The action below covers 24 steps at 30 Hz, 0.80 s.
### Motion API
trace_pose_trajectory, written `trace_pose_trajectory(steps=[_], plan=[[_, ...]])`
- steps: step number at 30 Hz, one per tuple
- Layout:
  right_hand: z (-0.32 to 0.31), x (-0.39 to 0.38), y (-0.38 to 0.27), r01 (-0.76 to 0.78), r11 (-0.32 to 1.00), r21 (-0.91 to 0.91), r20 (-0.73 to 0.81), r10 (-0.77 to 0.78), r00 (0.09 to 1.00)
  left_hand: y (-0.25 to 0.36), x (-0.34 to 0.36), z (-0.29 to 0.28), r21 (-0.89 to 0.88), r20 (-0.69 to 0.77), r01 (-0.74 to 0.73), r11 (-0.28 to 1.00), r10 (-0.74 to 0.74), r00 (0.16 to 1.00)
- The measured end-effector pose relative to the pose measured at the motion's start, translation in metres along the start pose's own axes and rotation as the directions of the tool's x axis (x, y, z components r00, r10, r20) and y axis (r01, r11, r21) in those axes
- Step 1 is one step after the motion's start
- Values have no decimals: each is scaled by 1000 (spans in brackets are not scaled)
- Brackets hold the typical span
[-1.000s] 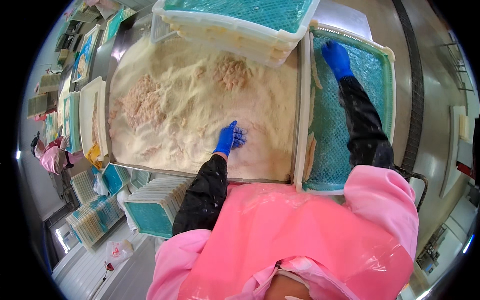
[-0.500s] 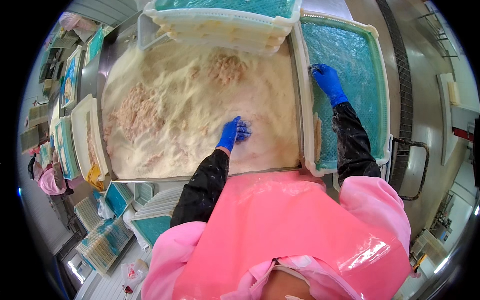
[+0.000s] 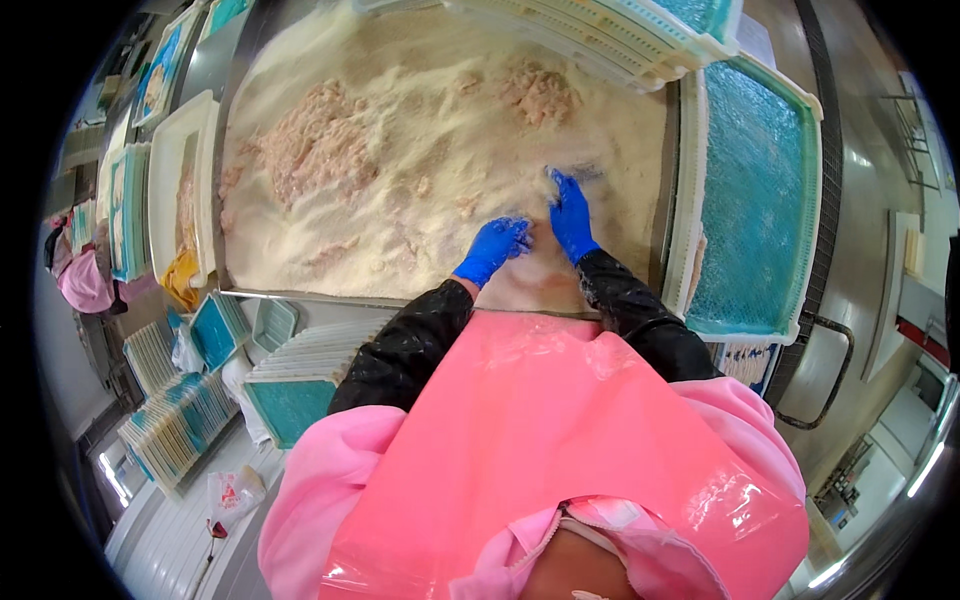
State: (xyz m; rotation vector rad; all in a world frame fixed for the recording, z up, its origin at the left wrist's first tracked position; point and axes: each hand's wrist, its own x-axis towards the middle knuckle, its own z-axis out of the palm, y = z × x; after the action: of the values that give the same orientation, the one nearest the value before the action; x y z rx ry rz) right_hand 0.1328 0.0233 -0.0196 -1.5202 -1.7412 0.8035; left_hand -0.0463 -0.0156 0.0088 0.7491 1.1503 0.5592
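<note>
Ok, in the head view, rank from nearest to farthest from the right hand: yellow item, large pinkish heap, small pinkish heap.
1. Small pinkish heap: ahead of the right hand.
2. Large pinkish heap: farther left.
3. Yellow item: far left, by the white tray.

Cream-coloured powder (image 3: 430, 120), loose, spread in uneven ridges. Raw pale-pink meat pieces (image 3: 315, 145) heaped on it at left; smaller clump (image 3: 540, 93) farther right.

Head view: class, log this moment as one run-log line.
left hand: at powder | right hand: at powder, farther forward | grasp: unclear for both | pink heaps: in powder | mesh tray: right of powder
</note>
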Motion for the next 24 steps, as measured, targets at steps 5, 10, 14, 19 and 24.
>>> trace_pose_trajectory(steps=[5, 10, 14, 19, 24], plan=[[-5, 88, -41, -32, 906, -421, -197, -57, 979, 3, -7, 2, -5, -39, -24, 1000, 24, 999], [-18, 138, -46, 132, 586, -800, -56, -292, 955, 6, -2, 2, 47, -12, -30, 998, 31, 999], [-24, 132, -41, 72, 639, -766, -56, -178, 982, 7, -7, 3, 63, -43, -34, 997, 37, 998], [-17, 106, -6, -260, 886, 384, -59, 304, 951, 2, 1, 3, 127, -8, -41, 991, 43, 999], [-30, 58, -45, -299, 745, 596, -39, 400, 916, 3, 0, 3, 51, -34, -13, 999, 15, 999]])
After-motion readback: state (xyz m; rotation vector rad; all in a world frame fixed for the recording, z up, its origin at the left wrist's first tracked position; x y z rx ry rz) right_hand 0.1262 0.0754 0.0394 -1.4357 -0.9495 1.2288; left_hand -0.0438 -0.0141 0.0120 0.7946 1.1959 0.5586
